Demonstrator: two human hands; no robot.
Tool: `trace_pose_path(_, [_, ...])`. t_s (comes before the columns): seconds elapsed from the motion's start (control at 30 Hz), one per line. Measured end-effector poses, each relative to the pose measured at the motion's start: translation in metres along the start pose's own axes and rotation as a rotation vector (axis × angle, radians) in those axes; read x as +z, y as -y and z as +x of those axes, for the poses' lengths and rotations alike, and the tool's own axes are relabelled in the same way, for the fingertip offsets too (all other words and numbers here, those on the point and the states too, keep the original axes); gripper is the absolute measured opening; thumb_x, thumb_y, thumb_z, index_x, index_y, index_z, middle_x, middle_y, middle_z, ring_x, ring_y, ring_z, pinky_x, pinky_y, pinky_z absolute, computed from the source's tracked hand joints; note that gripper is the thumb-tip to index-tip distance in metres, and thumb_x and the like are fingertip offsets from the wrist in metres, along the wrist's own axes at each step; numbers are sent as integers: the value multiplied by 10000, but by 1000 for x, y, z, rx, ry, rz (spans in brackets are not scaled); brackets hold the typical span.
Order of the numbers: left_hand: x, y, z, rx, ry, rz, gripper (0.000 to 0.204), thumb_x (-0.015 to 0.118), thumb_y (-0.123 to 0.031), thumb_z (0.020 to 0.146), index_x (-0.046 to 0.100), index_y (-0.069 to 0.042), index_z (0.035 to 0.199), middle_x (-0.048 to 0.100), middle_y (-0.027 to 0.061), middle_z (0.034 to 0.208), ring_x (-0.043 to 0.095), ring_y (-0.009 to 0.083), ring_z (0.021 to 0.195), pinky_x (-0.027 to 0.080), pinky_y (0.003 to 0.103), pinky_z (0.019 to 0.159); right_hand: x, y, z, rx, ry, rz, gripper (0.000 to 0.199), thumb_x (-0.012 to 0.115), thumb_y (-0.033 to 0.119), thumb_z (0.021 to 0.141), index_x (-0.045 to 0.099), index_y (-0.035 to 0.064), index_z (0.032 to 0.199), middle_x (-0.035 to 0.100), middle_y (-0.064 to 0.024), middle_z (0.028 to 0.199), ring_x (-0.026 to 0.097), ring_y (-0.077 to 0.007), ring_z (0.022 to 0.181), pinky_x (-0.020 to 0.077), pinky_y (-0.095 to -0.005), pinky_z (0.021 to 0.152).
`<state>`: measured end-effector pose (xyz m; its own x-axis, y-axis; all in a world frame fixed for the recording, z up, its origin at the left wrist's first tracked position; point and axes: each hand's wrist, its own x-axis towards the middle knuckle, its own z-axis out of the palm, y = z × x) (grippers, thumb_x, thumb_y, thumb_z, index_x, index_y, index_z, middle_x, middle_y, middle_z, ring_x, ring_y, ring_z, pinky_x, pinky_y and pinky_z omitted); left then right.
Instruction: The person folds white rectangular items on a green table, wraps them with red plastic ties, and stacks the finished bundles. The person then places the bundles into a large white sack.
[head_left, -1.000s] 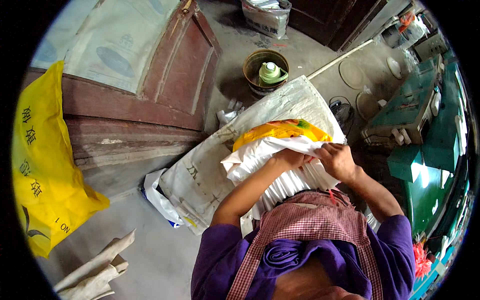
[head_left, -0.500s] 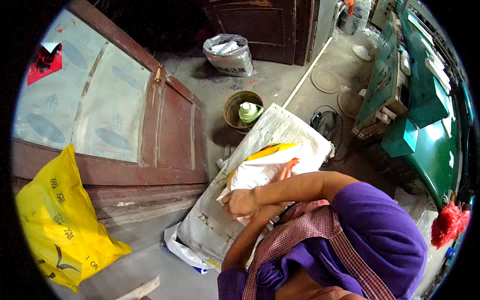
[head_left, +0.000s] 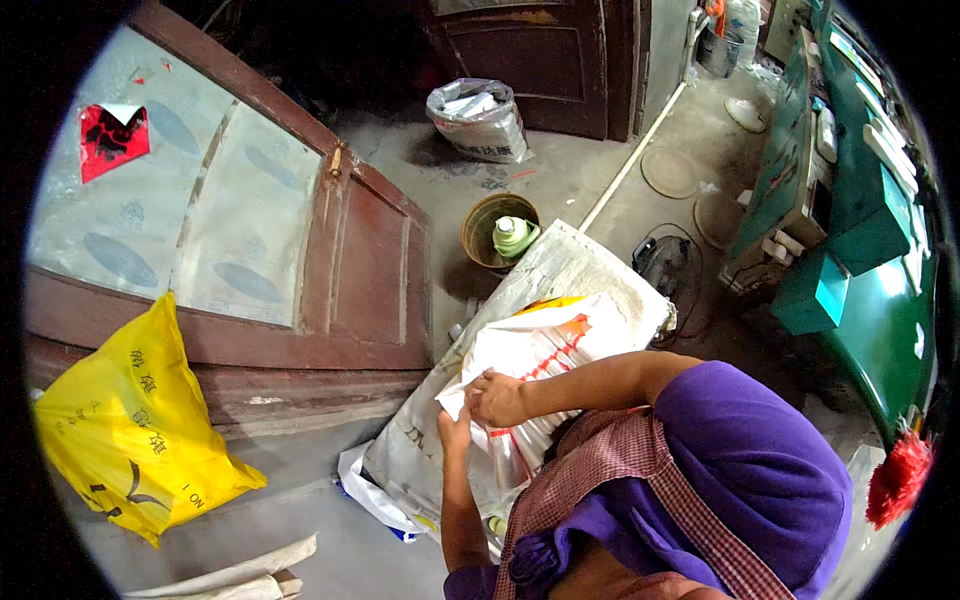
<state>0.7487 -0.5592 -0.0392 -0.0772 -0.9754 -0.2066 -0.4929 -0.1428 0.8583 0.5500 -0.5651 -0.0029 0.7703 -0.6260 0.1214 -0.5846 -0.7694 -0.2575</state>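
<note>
While left hand and right hand, fingers curled closed, grip white bag by its edge, best pull evenly, avoiding creases.

Yellow bag; red tassel

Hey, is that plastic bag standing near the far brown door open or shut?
Open: the plastic bag gapes at its top, showing white things inside.
</note>
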Motion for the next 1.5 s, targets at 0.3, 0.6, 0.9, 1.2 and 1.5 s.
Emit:
trace_pose_path(0.3, [35, -45, -82, 53, -316, 152, 451, 621, -128, 764, 537, 33, 1176, 584, 152, 946, 575, 263, 848, 475, 368, 762, -1, -15, -11, 158, 203, 287, 368, 481, 394, 878, 631, 84, 1008, 676, -105, 874, 662, -285, 862, 526, -427, 770])
trace_pose_path(0.6, [99, 34, -168, -258, -283, -646, 533, 483, -139, 972, 238, -22, 1431, 540, 208, 1231, 595, 245, 1033, 503, 333, 815, -21, 22, -82, -325, 78, 259, 698, 673, 546, 713, 514, 169, 1278, 349, -155, 1418, 250, -365, 1355, 245, -592, 1046])
trace_pose_path(0.9, [83, -81, -150, -85, -435, -362, 580, 505, 1, 870, 296, 20, 1411, 498, 161, 1265, 555, 179, 1037, 480, 270, 810, -17, 9, -61, -129, 204, 31, 517, 621, 420, 779, 575, 224, 1255, 334, -105, 1465, 170, -336, 1408, 172, -587, 1083])
trace_pose_path(1.2, [39, -107, -131, -156, -25, -270, 502, 578, -14, 869, 425, 72, 1339, 547, 134, 1248, 559, 148, 1036, 459, 246, 832, 16, 15, -37, -171, 172, 95, 586, 598, 426, 771, 620, -33, 1135, 414, -247, 1376, 232, -347, 1388, 118, -505, 1142])
trace_pose_path(1.5, [23, -119, -4, 732, 241, 368, 479, 674, -24, 711, 597, 6, 1184, 628, 124, 844, 607, 240, 740, 500, 335, 680, -67, -47, -130, 677, -973, 834, 226, 567, 72, 861, 586, -21, 1067, 629, -142, 934, 632, -259, 816, 514, -341, 748])
